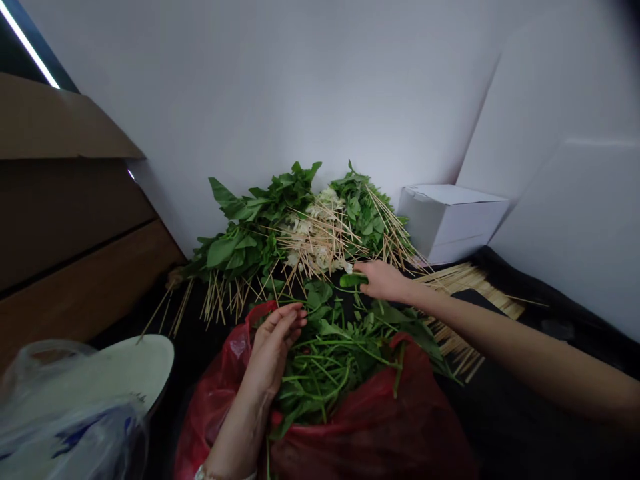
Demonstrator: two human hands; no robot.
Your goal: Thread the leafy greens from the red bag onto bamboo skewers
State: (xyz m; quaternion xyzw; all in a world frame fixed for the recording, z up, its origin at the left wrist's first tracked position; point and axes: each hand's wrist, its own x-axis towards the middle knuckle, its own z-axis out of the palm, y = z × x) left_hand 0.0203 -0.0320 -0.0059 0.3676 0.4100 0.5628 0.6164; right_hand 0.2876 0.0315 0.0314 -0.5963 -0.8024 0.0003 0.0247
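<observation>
- Leafy green stalks (pixel 325 373) heaped in a red plastic bag (pixel 220 413) at six o'clock
- Right hand (pixel 383 280), four o'clock, pinching one green leaf (pixel 353 281)
- Left hand (pixel 273 350), seven o'clock, loosely curled, holding nothing, beside the stalks

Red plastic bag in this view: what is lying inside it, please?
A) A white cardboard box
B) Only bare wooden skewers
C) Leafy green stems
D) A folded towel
C. The leafy green stems fill the open mouth of the red plastic bag, just beside the left hand.
</observation>
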